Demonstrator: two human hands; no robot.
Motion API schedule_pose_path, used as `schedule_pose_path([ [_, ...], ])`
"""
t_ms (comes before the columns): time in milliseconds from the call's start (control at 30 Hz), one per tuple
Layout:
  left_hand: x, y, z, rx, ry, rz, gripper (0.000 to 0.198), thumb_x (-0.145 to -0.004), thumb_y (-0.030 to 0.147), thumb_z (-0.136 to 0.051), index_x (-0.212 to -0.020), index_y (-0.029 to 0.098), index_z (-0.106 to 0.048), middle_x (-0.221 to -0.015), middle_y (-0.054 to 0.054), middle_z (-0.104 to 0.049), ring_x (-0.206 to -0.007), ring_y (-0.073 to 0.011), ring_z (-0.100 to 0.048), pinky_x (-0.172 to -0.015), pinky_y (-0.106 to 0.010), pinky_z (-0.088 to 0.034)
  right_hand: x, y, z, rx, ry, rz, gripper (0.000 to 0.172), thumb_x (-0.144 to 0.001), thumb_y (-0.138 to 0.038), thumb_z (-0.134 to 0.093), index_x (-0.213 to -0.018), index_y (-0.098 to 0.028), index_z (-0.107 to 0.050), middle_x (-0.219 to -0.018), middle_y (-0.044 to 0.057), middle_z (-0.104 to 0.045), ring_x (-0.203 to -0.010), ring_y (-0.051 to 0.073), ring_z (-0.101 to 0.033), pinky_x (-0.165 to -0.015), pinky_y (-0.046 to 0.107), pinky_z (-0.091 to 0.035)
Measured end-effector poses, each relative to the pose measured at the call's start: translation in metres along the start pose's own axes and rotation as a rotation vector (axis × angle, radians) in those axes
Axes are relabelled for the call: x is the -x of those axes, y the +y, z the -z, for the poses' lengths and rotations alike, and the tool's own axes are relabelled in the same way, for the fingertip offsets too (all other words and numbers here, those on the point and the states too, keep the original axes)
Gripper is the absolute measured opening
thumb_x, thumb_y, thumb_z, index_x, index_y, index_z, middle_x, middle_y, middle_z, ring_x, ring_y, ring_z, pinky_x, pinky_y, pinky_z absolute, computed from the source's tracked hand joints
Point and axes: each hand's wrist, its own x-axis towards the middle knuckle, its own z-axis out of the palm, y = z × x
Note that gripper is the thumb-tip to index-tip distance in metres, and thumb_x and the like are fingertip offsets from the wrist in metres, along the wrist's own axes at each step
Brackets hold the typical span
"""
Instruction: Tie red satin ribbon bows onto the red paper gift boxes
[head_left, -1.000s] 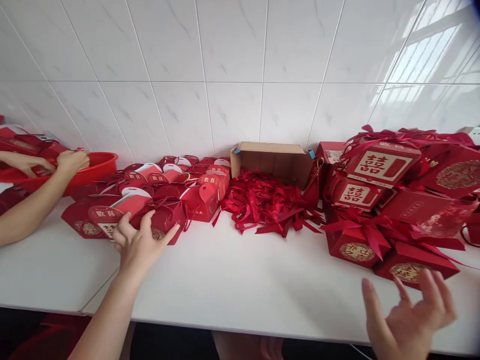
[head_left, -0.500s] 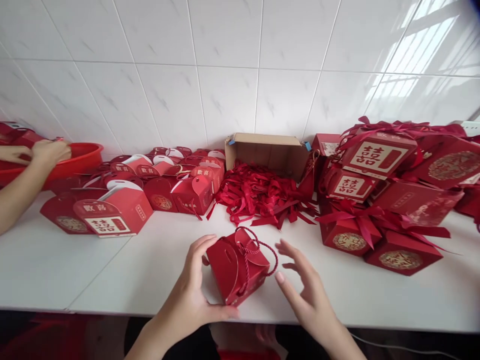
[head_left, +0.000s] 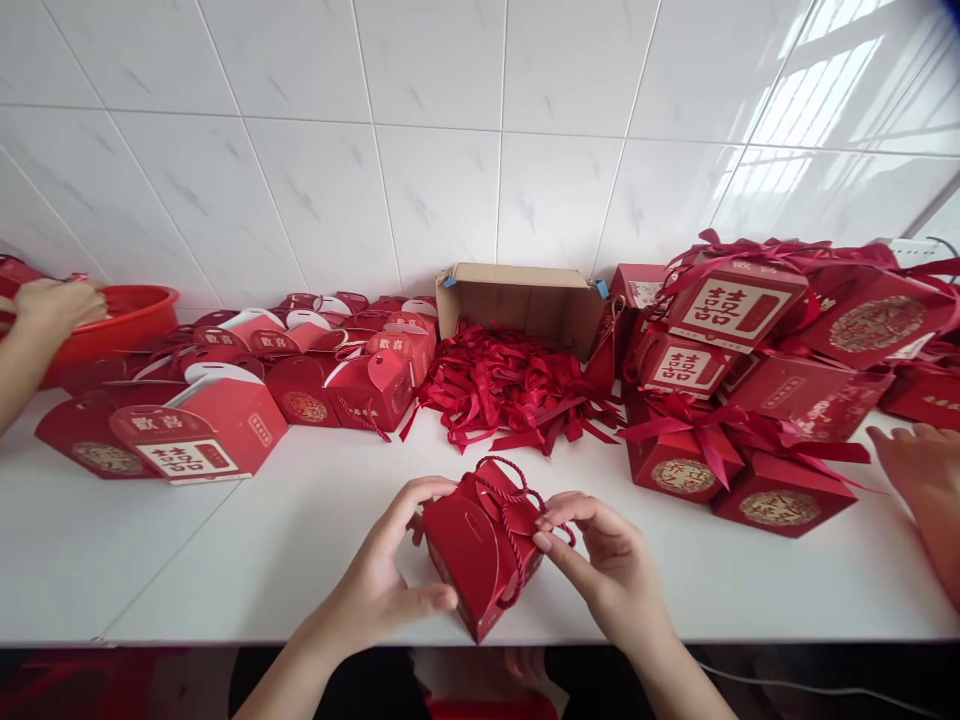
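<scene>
A small red gift box (head_left: 469, 545) with curved flaps closed on top sits turned at an angle near the table's front edge. A twisted dark red cord (head_left: 515, 545) loops over its top and down its front. My left hand (head_left: 390, 570) curves around the box's left side, with fingertips at the back corner and thumb along the near side. At the right edge of the top, my right hand (head_left: 600, 560) has thumb and forefinger pinched together on the cord, close to the flap. The fingers partly cover the cord there.
Behind the box, red ribbons (head_left: 517, 390) spill from a cardboard box (head_left: 517, 295). Several red boxes (head_left: 217, 425) stand left; ribboned boxes (head_left: 750, 305) are stacked right. Another person's hand (head_left: 56, 305) is by an orange-red basin (head_left: 142, 305); another hand (head_left: 919, 480) is at far right.
My right hand has moved left and closed its fingertips at the box's edge. The box has turned slightly and shifted toward me. A hand has appeared at the far right.
</scene>
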Motion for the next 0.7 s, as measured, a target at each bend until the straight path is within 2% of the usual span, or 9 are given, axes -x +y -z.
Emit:
schedule_pose_path([
  [100, -0.001, -0.006, -0.005, -0.090, 0.051, 0.022, 0.076, -0.072, 0.064, -0.064, -0.133, 0.028, -0.035, -0.133, -0.011, -0.049, -0.115, -0.0293, -0.053, -0.089, -0.035, -0.045, -0.004, -0.001, 0.002, 0.050, 0.027, 0.129, 0.012, -0.083, -0.013, -0.065, -0.084, -0.025, -0.063, -0.079, 0.001, -0.064, -0.080, 0.015, -0.058, -0.072, 0.030, -0.046],
  [167, 0.000, -0.008, -0.007, -0.115, 0.088, 0.024, 0.076, -0.073, 0.061, -0.065, -0.134, 0.027, -0.035, -0.130, -0.011, -0.052, -0.113, -0.0291, -0.055, -0.089, -0.036, -0.046, -0.006, -0.004, 0.008, 0.073, -0.025, 0.225, 0.013, -0.083, -0.012, -0.064, -0.080, -0.024, -0.062, -0.075, 0.001, -0.062, -0.076, 0.016, -0.056, -0.072, 0.032, -0.044],
  [267, 0.000, -0.007, -0.009, -0.116, 0.119, -0.004, 0.070, -0.071, 0.057, -0.069, -0.127, 0.023, -0.043, -0.122, -0.011, -0.058, -0.109, -0.0285, -0.057, -0.090, -0.037, -0.048, -0.010, -0.015, 0.026, 0.058, -0.366, 0.295, 0.011, -0.080, -0.029, -0.069, -0.073, -0.023, -0.062, -0.067, 0.001, -0.062, -0.066, 0.016, -0.053, -0.073, 0.036, -0.042],
  [367, 0.000, -0.005, -0.009, -0.128, 0.079, -0.010, 0.062, -0.070, 0.053, -0.072, -0.119, 0.022, -0.052, -0.107, -0.007, -0.063, -0.091, -0.0234, -0.062, -0.080, -0.032, -0.051, -0.015, -0.025, 0.049, 0.087, -0.717, 0.181, 0.036, -0.076, -0.053, -0.069, -0.061, -0.022, -0.058, -0.064, 0.002, -0.064, -0.066, 0.017, -0.057, -0.082, 0.039, -0.039],
  [433, -0.001, -0.005, -0.008, -0.149, 0.015, 0.013, 0.052, -0.072, 0.052, -0.069, -0.113, 0.022, -0.057, -0.090, -0.003, -0.065, -0.075, -0.0192, -0.061, -0.067, -0.028, -0.051, -0.020, -0.030, 0.064, 0.106, -0.807, 0.093, 0.049, -0.076, -0.061, -0.065, -0.052, -0.020, -0.050, -0.065, 0.002, -0.067, -0.073, 0.018, -0.062, -0.093, 0.042, -0.035],
  [533, 0.000, -0.008, -0.007, -0.222, -0.033, 0.041, 0.041, -0.077, 0.051, -0.064, -0.105, 0.021, -0.064, -0.075, -0.001, -0.063, -0.066, -0.0172, -0.057, -0.056, -0.024, -0.047, -0.031, -0.031, 0.078, 0.109, -0.774, -0.004, 0.056, -0.085, -0.065, -0.049, -0.052, -0.020, -0.049, -0.062, 0.003, -0.068, -0.073, 0.018, -0.065, -0.097, 0.043, -0.035],
  [600, 0.002, -0.010, -0.007, -0.284, -0.011, 0.053, 0.037, -0.077, 0.050, -0.063, -0.100, 0.021, -0.066, -0.071, 0.000, -0.063, -0.063, -0.0163, -0.056, -0.054, -0.023, -0.046, -0.043, -0.026, 0.080, 0.265, -0.612, -0.097, 0.051, -0.091, -0.059, -0.042, -0.060, -0.021, -0.057, -0.062, 0.003, -0.066, -0.067, 0.017, -0.062, -0.081, 0.035, -0.044],
  [667, 0.004, -0.011, -0.009, -0.316, 0.036, 0.071, 0.038, -0.076, 0.050, -0.065, -0.100, 0.021, -0.067, -0.069, 0.000, -0.063, -0.061, -0.0155, -0.055, -0.054, -0.022, -0.047, -0.059, -0.013, 0.073, 0.569, -0.406, -0.192, 0.039, -0.091, -0.049, -0.047, -0.070, -0.020, -0.062, -0.069, 0.003, -0.064, -0.065, 0.016, -0.058, -0.065, 0.028, -0.044],
  [700, 0.006, -0.011, -0.010, -0.319, 0.067, 0.080, 0.040, -0.075, 0.049, -0.065, -0.104, 0.021, -0.066, -0.070, -0.001, -0.065, -0.060, -0.0155, -0.056, -0.055, -0.023, -0.048, -0.067, -0.005, 0.067, 0.721, -0.334, -0.216, 0.031, -0.090, -0.044, -0.051, -0.075, -0.020, -0.064, -0.073, 0.003, -0.064, -0.067, 0.016, -0.058, -0.063, 0.027, -0.043],
])
